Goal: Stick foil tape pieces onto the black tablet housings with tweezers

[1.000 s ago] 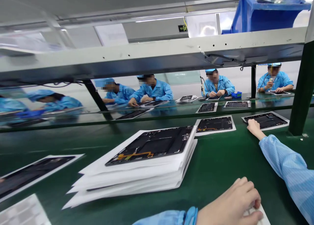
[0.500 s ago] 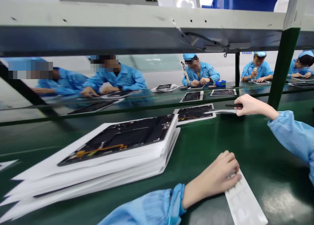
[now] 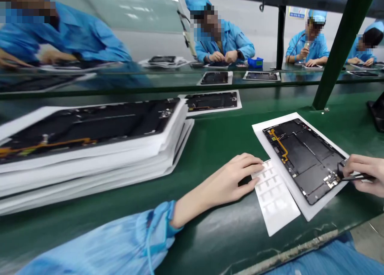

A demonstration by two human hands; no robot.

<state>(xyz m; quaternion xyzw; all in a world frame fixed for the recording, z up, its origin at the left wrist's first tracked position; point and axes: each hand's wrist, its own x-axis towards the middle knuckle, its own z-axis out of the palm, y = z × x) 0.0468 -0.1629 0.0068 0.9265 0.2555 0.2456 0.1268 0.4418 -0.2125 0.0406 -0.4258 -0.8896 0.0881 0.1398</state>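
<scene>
- Two bare hands are seen at a green bench, and only one is closed on anything.
- The right hand (image 3: 361, 175) is pinched shut around dark tweezers (image 3: 355, 178), which are held between thumb and fingers. Their tips are brought to the lower corner of a black tablet back panel (image 3: 303, 159); whether contact is made cannot be told.
- The left hand (image 3: 223, 175) is not clenched. It is laid open, with the fingertips (image 3: 256, 180) apparently resting on the corner of a white sheet of adhesive pads (image 3: 274, 197).
- The panel is laid flat on a white paper sheet (image 3: 264, 135), right of centre, with an orange flex cable (image 3: 279, 145) exposed.
- A slip of the tweezers is judged the main risk: the panel could be scratched, or the small parts at its corner disturbed. If the paper is nudged, the panel could be shifted.
- To the left, a stack of panels interleaved with paper (image 3: 90, 147) is piled unevenly, so it could slide if knocked.
- Across the bench, co-workers (image 3: 222, 39) in blue gowns are seated.
</scene>
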